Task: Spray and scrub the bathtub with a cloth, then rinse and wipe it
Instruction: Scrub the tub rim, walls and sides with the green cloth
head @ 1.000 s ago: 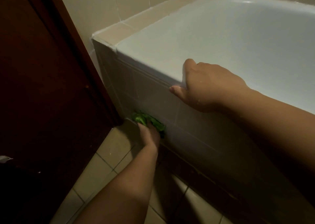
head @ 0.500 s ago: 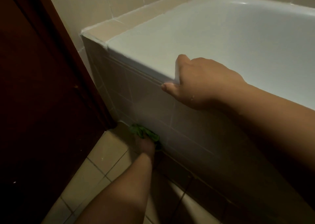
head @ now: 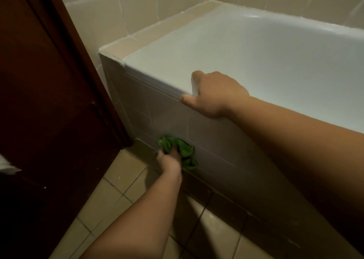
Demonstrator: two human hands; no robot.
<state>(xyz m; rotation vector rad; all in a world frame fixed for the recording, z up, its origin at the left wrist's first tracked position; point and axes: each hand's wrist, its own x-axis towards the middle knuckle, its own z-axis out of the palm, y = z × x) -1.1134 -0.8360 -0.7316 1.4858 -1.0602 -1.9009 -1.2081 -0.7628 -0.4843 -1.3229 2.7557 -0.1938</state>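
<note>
Since a moment ago the left hand (head: pixel 171 160) has slid the green cloth (head: pixel 180 149) a little up the tiled front of the bathtub (head: pixel 256 61), near its floor-level left corner, fingers bunched around it. Beyond, the right hand (head: pixel 213 94) clamps the wet-looking tub rim, thumb outside; a slip there could topple the leaning person.

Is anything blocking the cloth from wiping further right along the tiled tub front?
Nothing visible does. The left hand grips the green cloth against the low tiled tub front, near the floor. The tiles to its right look bare. The right hand holds the bathtub rim well above that path.
</note>
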